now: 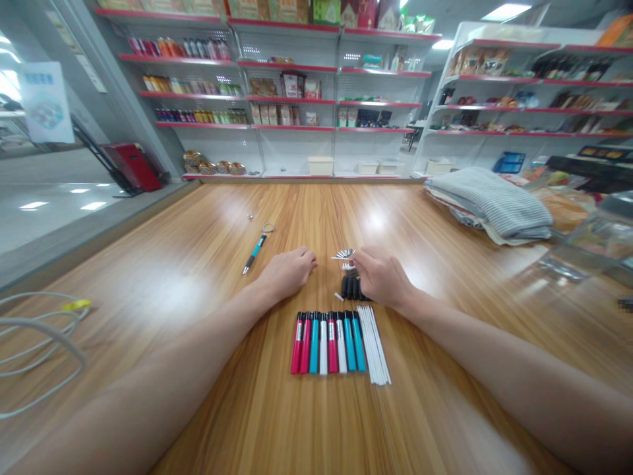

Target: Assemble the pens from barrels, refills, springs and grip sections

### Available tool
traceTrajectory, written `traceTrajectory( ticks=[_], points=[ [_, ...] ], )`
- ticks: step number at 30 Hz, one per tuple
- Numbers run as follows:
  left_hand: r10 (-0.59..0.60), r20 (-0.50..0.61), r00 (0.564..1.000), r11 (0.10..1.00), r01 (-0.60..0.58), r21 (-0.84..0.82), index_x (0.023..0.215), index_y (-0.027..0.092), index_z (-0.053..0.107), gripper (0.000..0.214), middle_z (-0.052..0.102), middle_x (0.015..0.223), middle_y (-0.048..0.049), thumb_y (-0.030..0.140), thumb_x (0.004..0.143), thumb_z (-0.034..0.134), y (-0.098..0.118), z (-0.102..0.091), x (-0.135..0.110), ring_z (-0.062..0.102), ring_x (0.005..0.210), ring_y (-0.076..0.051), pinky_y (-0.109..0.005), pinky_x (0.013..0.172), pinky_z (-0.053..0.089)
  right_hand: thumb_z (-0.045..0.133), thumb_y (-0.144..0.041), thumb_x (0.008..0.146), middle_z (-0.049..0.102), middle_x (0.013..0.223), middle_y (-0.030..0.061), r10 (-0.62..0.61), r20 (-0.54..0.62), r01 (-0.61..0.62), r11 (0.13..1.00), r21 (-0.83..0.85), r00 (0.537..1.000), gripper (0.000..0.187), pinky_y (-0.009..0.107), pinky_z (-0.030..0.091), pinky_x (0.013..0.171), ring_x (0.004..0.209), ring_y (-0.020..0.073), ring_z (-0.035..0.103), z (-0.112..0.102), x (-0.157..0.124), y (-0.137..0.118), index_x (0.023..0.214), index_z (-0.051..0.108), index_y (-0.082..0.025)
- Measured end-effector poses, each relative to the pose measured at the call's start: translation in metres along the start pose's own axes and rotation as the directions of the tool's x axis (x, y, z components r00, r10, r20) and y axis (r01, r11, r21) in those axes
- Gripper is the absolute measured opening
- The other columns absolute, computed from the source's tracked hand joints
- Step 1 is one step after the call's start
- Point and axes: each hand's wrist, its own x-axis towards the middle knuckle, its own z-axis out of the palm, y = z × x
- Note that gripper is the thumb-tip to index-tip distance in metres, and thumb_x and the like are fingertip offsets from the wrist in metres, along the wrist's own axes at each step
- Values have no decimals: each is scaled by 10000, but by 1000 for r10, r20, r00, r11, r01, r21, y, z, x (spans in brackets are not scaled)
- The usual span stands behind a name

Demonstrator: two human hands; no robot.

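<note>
We locate the fan of small silver metal tips point(341, 253) on the desk point(277, 422) directly at the fingertips of the right hand point(383, 274), on their left side; the left hand point(285, 274) lies farther off, across a gap. A thin pale strip point(339, 258) runs crosswise from the right fingertips, its long axis pointing left. The right grip is drawn together beside it (we cannot tell whether it pinches the strip or a tip). The left grip is curled low over the wood; we cannot tell whether it encloses anything.

Nearer to us than the tips lie short black cylindrical sleeves point(350, 288), then a row of eight red, teal and white pen barrels point(323, 343), long axes pointing away from us. Slim white refill rods point(374, 344) lie just beside the row on its right.

For containers, we note a clear transparent container point(583, 237) at far right, contents not identifiable, and a white rectangular bin point(320, 165) on the lowest shelf, its inside hidden.
</note>
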Motion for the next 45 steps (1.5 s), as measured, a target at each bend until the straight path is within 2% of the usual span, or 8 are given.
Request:
traceTrajectory(
  ticks=[3,7,13,17,23,28,35,45],
  points=[
    [-16,-80,997,997,10,-70,844,162,600,277,641,873,-82,326,934,396,4,0,0,607,803,-192,-288,679,411,457,-110,845,605,808,73,-31,29,32,999,-35,999,149,277,327,653,753,178,507,-2,0,-4,860,597,-158],
    [-89,-201,976,915,1,-403,776,161,586,322,633,744,-30,356,942,390,15,-4,0,569,681,-138,-251,643,395,480,-125,846,614,816,62,-49,49,52,997,-55,998,129,271,331,659,753,172,510,-2,0,-8,878,600,-160],
    [-115,-154,981,712,-27,-702,719,144,617,387,601,663,-1,409,923,421,28,-6,-2,502,600,-100,-222,604,378,478,-118,858,618,829,59,-54,35,56,996,-65,998,136,267,334,673,786,172,519,-1,-2,-7,891,601,-164],
    [-159,-76,984,535,21,-844,786,132,659,384,449,489,41,440,902,461,31,-6,-2,354,442,-67,-195,450,272,491,-102,840,613,820,59,-71,52,74,995,-65,996,121,266,325,657,777,170,513,0,-1,-9,845,595,-164],
    [-204,10,979,319,77,-945,809,111,651,382,359,412,72,453,886,501,32,-6,-1,286,367,-43,-178,377,200,492,-114,835,609,809,61,-55,29,56,997,-52,998,117,268,326,661,768,172,515,-2,-1,-12,856,598,-158],
    [-218,17,976,301,84,-950,808,105,658,375,364,403,72,450,874,528,29,-5,-1,292,359,-39,-176,365,197,470,-106,841,605,795,58,-17,-32,14,998,-67,999,142,271,317,651,749,169,507,-3,-1,-11,854,602,-158],
    [-205,8,979,314,74,-946,805,112,670,383,368,404,68,457,877,521,29,-2,-2,291,360,-33,-171,371,195,499,-114,820,613,810,55,-35,27,37,996,-80,999,116,269,319,651,757,168,512,-1,-1,-13,857,598,-162],
    [-212,16,977,236,67,-970,785,131,563,305,621,646,-14,432,835,585,31,-6,-2,344,390,-23,-162,362,251,495,-112,822,623,811,61,-3,-13,2,997,-80,1000,129,272,312,632,741,173,510,-3,-1,-15,859,607,-164]
  ],
)
